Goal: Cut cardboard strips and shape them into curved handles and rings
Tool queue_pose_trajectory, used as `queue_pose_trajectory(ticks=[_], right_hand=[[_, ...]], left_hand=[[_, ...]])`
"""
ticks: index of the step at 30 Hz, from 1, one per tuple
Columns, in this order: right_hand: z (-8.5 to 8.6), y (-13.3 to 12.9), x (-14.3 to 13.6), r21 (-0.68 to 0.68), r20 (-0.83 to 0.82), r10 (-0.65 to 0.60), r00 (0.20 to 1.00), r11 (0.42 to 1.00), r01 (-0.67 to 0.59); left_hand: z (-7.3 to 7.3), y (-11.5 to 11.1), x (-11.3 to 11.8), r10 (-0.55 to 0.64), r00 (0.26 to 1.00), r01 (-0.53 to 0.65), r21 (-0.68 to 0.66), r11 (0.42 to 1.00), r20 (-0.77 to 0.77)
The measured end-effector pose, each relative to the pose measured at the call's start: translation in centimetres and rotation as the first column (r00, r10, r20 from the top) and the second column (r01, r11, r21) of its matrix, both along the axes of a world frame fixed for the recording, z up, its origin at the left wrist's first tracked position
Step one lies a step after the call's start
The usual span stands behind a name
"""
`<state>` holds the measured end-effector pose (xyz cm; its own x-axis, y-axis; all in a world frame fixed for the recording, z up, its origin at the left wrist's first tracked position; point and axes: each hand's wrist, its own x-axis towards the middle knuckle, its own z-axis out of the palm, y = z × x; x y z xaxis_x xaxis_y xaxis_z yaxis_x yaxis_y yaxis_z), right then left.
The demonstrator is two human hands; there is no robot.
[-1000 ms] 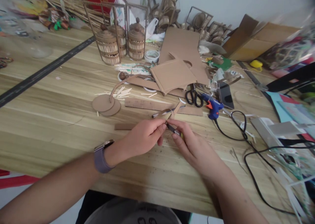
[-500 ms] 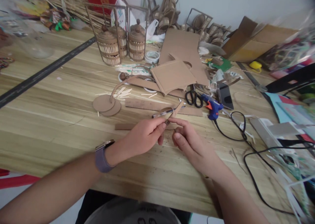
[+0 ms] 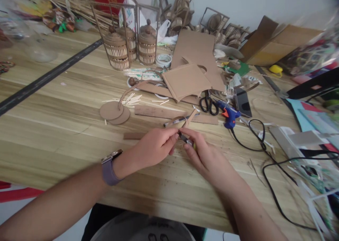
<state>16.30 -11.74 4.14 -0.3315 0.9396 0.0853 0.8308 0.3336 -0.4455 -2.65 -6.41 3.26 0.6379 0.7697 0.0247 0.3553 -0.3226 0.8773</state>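
Note:
My left hand (image 3: pixel 156 145), with a watch (image 3: pixel 112 167) on its wrist, is closed in a pinch on a narrow cardboard strip (image 3: pixel 191 116) whose far end sticks up past the fingers. My right hand (image 3: pixel 208 156) grips a utility knife (image 3: pixel 186 139) with a grey blade and a bit of yellow showing. The blade meets the strip at the left fingertips; the exact contact is hidden. Just beyond the hands lie a pen (image 3: pixel 169 122) and a long cardboard strip (image 3: pixel 153 112). Another cardboard strip (image 3: pixel 131 136) is partly under my left hand. Dark crumbs dot the table below.
Cardboard discs (image 3: pixel 110 112) and small sticks (image 3: pixel 132 99) lie to the left. Black scissors (image 3: pixel 209 105), a blue glue gun (image 3: pixel 230 115) and its looping cable (image 3: pixel 247 150) are on the right. Lantern-like models (image 3: pixel 116 50), tape (image 3: pixel 163 60) and cardboard sheets (image 3: pixel 186 80) stand or lie behind.
My right hand has turned and closed in on the left fingertips, so the knife's grey blade and yellow part now show. The left hand has barely moved.

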Motion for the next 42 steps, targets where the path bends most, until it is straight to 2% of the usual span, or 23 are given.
queue_pose_trajectory(ticks=[4, 7, 16, 20, 26, 31, 34, 37, 40, 42], right_hand=[[-0.3, -0.1, 0.1, 0.023, -0.028, -0.032, 0.999, 0.999, 0.033], [-0.4, -0.2, 0.2, 0.037, -0.111, -0.056, 0.992, 0.998, 0.060], [-0.2, 0.0, 0.3, -0.007, -0.305, -0.072, 0.950, 0.997, 0.073], [-0.1, 0.0, 0.4, -0.125, -0.421, -0.104, 0.901, 0.991, 0.056], [0.2, 0.0, 0.2, -0.344, -0.648, -0.190, 0.737, 0.937, -0.060], [0.2, -0.1, 0.0, -0.430, -0.702, -0.232, 0.674, 0.892, -0.140], [0.3, -0.1, 0.1, -0.449, -0.686, -0.213, 0.696, 0.876, -0.175], [0.5, -0.1, 0.6, -0.379, -0.584, -0.131, 0.801, 0.917, -0.126], [0.6, 0.0, 1.3, -0.217, -0.292, -0.057, 0.955, 0.976, -0.008], [0.5, 0.1, 1.5, -0.207, -0.068, 0.002, 0.998, 0.978, -0.016]], left_hand=[[-0.1, 0.0, 0.0, -0.008, 1.000, 0.008, -0.007, 1.000, 0.009], [0.0, -0.1, 0.0, -0.008, 1.000, 0.008, -0.021, 1.000, 0.024], [0.5, 0.0, -0.1, -0.005, 0.995, 0.016, -0.110, 0.994, 0.096], [0.5, -0.1, -0.1, -0.012, 0.992, 0.031, -0.148, 0.988, 0.123], [0.5, -0.1, -0.2, -0.004, 0.989, 0.032, -0.191, 0.981, 0.146], [0.7, -0.1, -0.2, -0.025, 0.989, 0.064, -0.263, 0.963, 0.147], [0.8, 0.0, -0.2, -0.002, 0.990, 0.049, -0.334, 0.941, 0.140], [0.8, 0.3, -0.3, 0.063, 0.992, -0.021, -0.344, 0.939, 0.113], [0.7, 0.4, -0.4, 0.131, 0.988, -0.098, -0.325, 0.941, 0.081], [0.7, 0.5, -0.5, 0.148, 0.986, -0.117, -0.313, 0.943, 0.078]])
